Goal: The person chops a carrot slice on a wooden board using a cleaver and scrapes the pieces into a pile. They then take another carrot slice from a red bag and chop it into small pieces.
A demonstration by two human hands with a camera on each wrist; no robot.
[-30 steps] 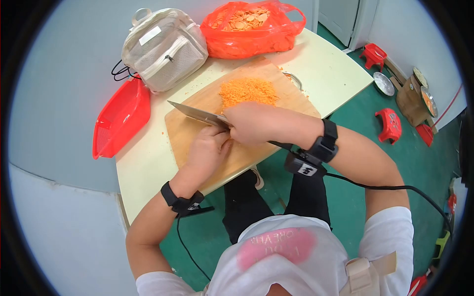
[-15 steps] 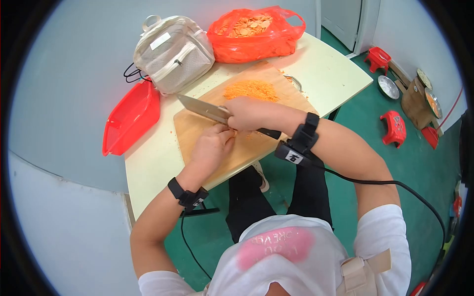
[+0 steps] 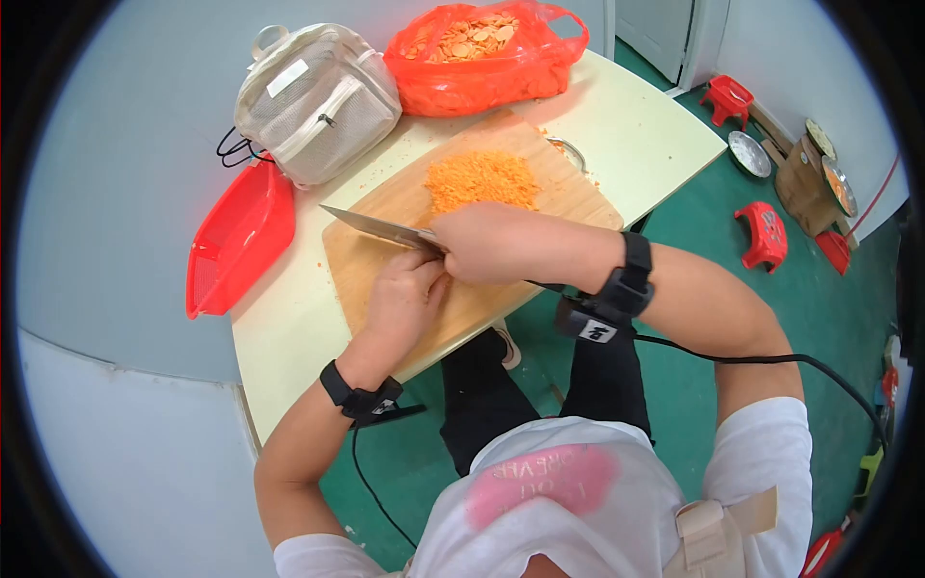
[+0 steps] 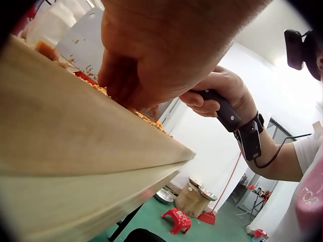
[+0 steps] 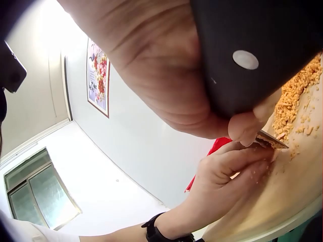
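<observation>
A wooden cutting board (image 3: 376, 265) lies on the pale table (image 3: 289, 328). My right hand (image 3: 487, 241) grips the black handle (image 5: 252, 50) of a broad knife (image 3: 371, 226), whose blade points left across the board. My left hand (image 3: 405, 294) sits just in front of the blade, its curled fingers (image 5: 237, 164) holding down small carrot pieces on the wood. A heap of finely chopped carrot (image 3: 482, 180) lies on the far part of the board. In the left wrist view the blade (image 4: 83, 40) stands right behind my knuckles (image 4: 151, 60).
A red plastic bag of carrot slices (image 3: 472, 53) and a beige backpack (image 3: 313, 96) stand at the table's far side. A red basket (image 3: 241, 236) lies at the left edge. Red stools (image 3: 761, 236) and metal dishes (image 3: 747, 154) are on the green floor to the right.
The head view swung a little right, then back. Both hands stayed together at the same spot on the board, and the blade shifted only slightly beside the left fingers.
</observation>
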